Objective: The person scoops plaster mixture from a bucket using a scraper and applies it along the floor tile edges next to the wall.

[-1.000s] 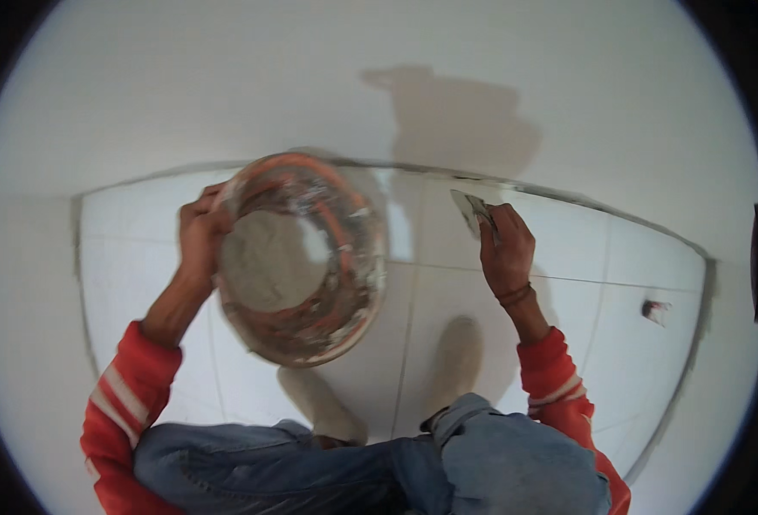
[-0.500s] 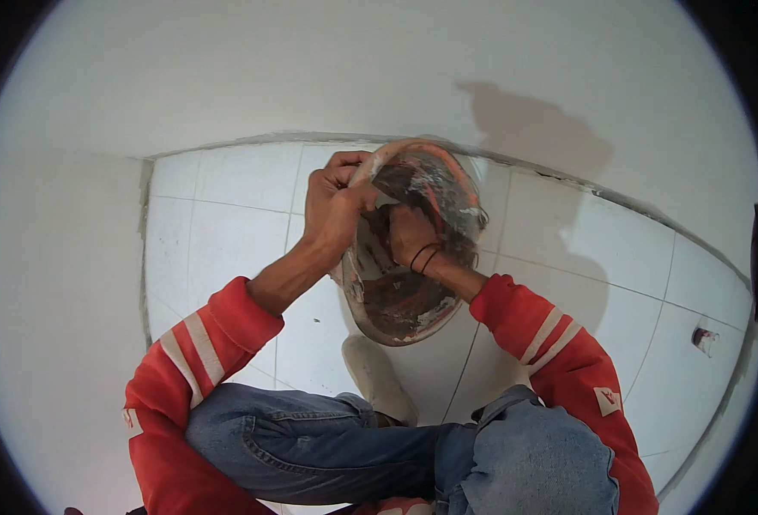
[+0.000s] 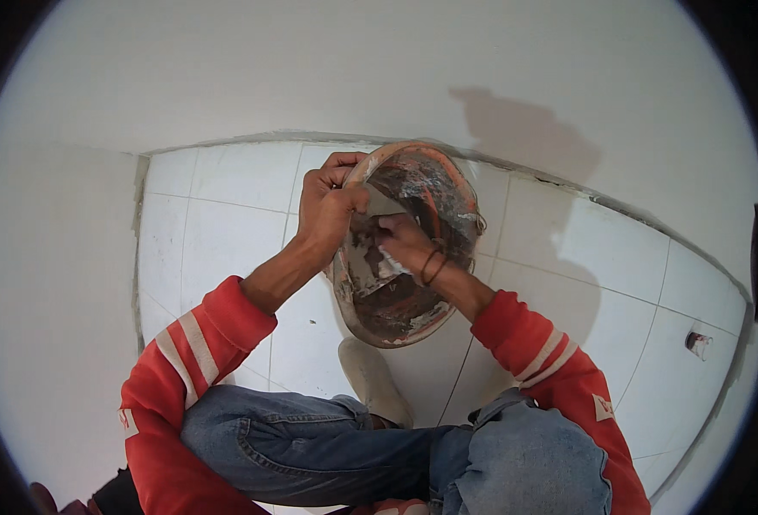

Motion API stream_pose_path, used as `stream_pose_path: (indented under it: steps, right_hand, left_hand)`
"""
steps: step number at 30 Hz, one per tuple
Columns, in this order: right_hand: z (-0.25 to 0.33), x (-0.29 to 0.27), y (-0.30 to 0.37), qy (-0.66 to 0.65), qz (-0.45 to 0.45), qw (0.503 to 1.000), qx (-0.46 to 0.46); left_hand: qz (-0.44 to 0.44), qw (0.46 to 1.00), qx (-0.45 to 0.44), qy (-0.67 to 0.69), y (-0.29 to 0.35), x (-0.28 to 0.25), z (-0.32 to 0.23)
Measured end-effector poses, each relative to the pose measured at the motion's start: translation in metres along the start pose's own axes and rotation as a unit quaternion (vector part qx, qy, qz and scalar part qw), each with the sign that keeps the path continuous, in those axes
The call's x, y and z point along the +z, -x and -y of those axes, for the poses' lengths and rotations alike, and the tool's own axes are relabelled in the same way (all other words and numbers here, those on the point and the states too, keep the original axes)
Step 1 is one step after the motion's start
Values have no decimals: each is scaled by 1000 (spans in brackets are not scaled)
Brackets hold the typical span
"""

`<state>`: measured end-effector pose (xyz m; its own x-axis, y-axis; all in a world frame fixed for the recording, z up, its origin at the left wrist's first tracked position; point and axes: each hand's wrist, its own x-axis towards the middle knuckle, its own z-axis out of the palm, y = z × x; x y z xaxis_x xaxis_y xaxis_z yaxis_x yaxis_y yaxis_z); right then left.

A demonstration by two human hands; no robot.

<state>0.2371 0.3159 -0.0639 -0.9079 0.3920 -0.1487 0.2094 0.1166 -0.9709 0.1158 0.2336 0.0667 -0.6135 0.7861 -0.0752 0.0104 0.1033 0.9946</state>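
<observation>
Right hand (image 3: 404, 243): down inside the bucket, fingers curled about a flat scraper (image 3: 383, 201); the grip itself largely hidden. Two dark bands at the wrist. Blade points up and left, to the rim near the left thumb; its long axis slants from the right fingers that way.

Left hand (image 3: 326, 206): clenched on the bucket's left rim, thumb inside, fingers over the outer side.

Bucket (image 3: 475, 199): in front of the person, between both hands, over the floor near the far wall. Tilted, mouth turned up and to the right; the mouth shows as an oval, long axis running near to far, far end leaning slightly right. Inner wall smeared grey and orange. Underside hidden, so cannot tell if it rests on the tiles.

Floor (image 3: 224, 223): white tiles, thin joints, small dark speck left of the bucket. Pale shoe (image 3: 374, 382) just below it. Small red-and-clear item (image 3: 698, 345) well off to the right.

Far wall (image 3: 310, 69): plain, pale, rough grey seam at its foot, soft shadow on it. Left wall (image 3: 61, 283) likewise pale.
</observation>
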Motion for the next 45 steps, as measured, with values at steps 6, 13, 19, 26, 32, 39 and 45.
stream_pose_path:
  steps: [6,13,19,26,32,39,45]
  right_hand:
    - [7,-34,13,69,-112,989,-68]
    - [-48,17,-31,210,-34,975,55]
    - [-5,12,-12,131,-44,990,42]
    - [13,-52,26,-250,26,967,49]
    - [30,-127,108,-350,-48,936,17]
    - [-72,-241,176,78,-353,928,93]
    - [-98,-251,138,575,-414,688,-154]
  left_hand:
    - [0,999,-25,34,-1,-12,4]
    - [33,999,-7,32,-2,14,-2]
    - [25,999,-4,28,-2,0,-1]
    - [7,998,-14,53,-8,-13,13]
    - [-21,996,-61,67,-2,-39,18]
    - [-43,986,-106,121,8,-44,15]
    - [-19,992,-87,87,3,-45,21]
